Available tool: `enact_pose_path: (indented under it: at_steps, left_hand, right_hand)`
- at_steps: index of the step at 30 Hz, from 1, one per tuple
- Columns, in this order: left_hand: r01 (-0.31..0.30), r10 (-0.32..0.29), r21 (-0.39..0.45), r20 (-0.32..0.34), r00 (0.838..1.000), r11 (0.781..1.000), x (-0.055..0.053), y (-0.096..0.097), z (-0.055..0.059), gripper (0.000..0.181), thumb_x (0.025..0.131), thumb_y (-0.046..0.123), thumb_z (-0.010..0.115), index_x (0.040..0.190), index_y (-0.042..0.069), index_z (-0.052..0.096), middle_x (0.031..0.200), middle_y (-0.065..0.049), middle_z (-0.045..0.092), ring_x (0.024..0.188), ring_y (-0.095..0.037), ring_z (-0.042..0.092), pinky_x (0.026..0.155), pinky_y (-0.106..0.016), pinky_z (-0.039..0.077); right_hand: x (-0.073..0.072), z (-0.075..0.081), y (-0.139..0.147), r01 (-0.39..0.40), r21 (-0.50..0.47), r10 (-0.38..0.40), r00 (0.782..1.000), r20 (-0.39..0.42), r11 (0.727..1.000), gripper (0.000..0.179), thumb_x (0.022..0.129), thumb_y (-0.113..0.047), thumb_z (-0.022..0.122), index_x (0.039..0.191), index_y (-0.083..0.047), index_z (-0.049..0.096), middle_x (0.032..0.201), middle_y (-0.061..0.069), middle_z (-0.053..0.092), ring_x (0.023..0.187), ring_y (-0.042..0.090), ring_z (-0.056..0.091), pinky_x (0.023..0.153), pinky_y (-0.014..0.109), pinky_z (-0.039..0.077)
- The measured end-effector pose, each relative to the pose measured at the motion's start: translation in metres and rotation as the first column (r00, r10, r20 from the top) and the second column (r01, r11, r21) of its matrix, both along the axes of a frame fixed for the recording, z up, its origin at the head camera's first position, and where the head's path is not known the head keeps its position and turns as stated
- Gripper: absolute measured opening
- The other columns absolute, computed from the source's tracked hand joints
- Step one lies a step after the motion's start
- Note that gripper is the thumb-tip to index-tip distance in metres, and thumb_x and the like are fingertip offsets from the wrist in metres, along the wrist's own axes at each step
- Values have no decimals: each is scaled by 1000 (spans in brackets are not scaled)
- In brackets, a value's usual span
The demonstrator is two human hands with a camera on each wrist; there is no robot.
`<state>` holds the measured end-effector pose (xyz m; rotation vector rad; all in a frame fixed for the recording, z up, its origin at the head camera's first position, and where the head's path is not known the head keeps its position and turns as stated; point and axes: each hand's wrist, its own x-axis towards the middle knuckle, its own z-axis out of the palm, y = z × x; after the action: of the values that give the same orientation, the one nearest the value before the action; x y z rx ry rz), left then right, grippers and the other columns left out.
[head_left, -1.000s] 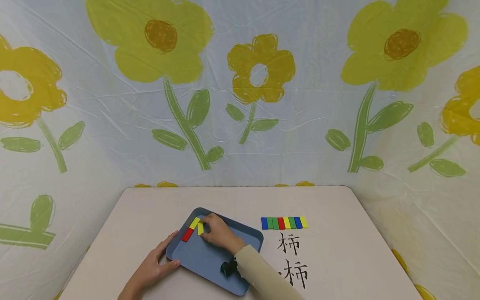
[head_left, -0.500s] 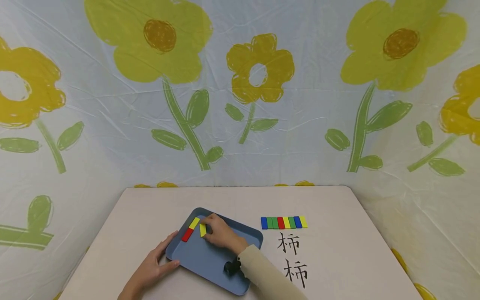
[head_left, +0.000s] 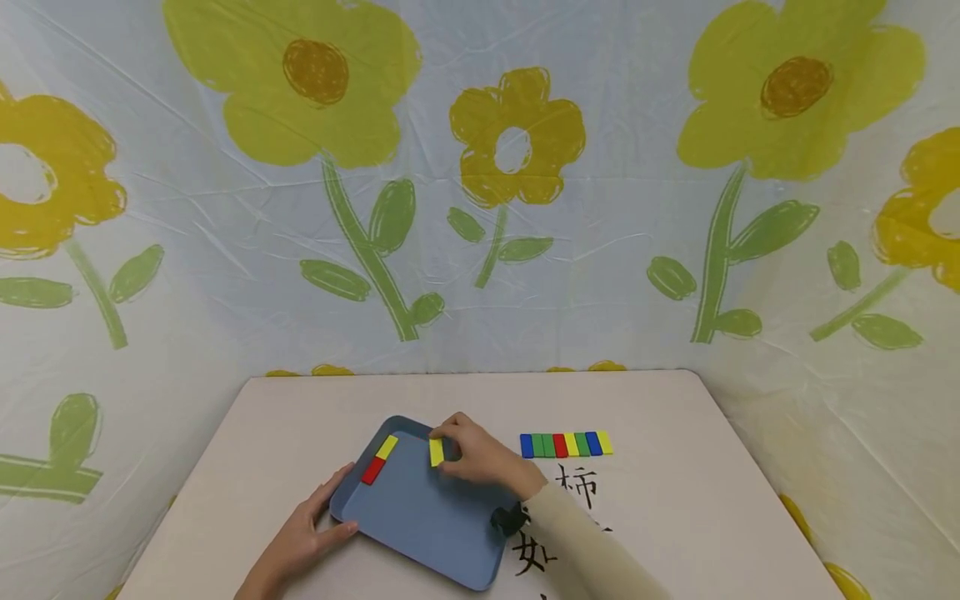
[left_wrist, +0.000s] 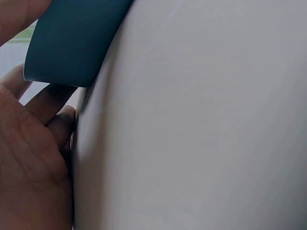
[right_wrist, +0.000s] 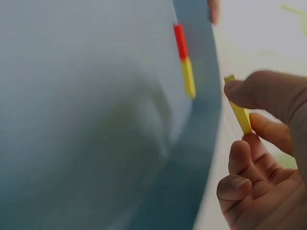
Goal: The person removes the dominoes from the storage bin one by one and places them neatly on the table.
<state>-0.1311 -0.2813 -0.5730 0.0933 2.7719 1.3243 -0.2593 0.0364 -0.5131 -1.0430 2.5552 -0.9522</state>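
My right hand [head_left: 483, 454] pinches a yellow rectangular tile [head_left: 437, 452] between thumb and fingers, over the far side of a blue-grey tray [head_left: 420, 517]. In the right wrist view, the yellow tile [right_wrist: 241, 115] is held near its two ends, with the other fingers loosely curled. At the tray's left corner my left hand [head_left: 303, 529] holds the rim, thumb along the front side and fingers on the left side. The left wrist view has the tray corner [left_wrist: 72, 48] between thumb and fingers. Inside the tray, a yellow tile [head_left: 387, 447] and a red tile [head_left: 372, 471] lie end to end along its left wall.
Right of the tray, a row of several blue, green, red and yellow tiles [head_left: 566, 445] lies side by side on the white table [head_left: 637, 408]. Black written characters [head_left: 577, 486] show below the row, partly covered by the right sleeve [head_left: 592, 550]. A flower-printed cloth [head_left: 600, 275] surrounds the table.
My right hand has moved right with the yellow tile, away from the yellow and red pair. More black writing shows near the tray's right edge. My left hand has stayed at the corner.
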Motion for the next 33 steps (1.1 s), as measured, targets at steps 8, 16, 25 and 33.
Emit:
enact_pose_path:
  at_steps: [8, 16, 25, 33]
  left_hand:
    - [13, -13, -4, -1, 1000, 1000, 1, -1, -3, 82, 90, 38, 78, 161, 28, 37, 165, -13, 39, 153, -44, 29, 119, -67, 30]
    - [10, -10, 13, -7, 1000, 1000, 1, -6, -2, 82, 90, 36, 78, 161, 27, 37, 165, -15, 38, 152, -48, 27, 117, -73, 26]
    - [14, -14, 21, -10, 1000, 1000, 0, -5, -2, 82, 90, 35, 78, 160, 31, 38, 165, -14, 39, 152, -48, 27, 118, -73, 24]
    - [17, -19, 51, 25, 1000, 999, -2, -3, -2, 82, 91, 37, 77, 161, 27, 36, 166, -15, 35, 154, -47, 24, 119, -74, 23]
  right_hand:
    - [-11, 15, 108, 124, -25, -125, 991, -52, 992, 44, 92, -9, 70, 135, -6, 62, 130, 12, 54, 98, 27, 56, 70, 27, 50]
    - [-19, -6, 204, 384, 29, -382, 922, -67, 923, 47, 84, -4, 72, 131, 0, 65, 127, 18, 57, 91, 25, 55, 67, 27, 46]
    - [-20, -30, 248, 523, 110, -525, 851, -9, 845, 51, 79, -1, 75, 129, 3, 64, 129, 27, 55, 88, 23, 54, 69, 31, 47]
    - [-23, -41, 259, 517, 120, -520, 854, -15, 847, 51, 81, 0, 74, 131, 5, 63, 129, 29, 55, 89, 23, 54, 72, 34, 49]
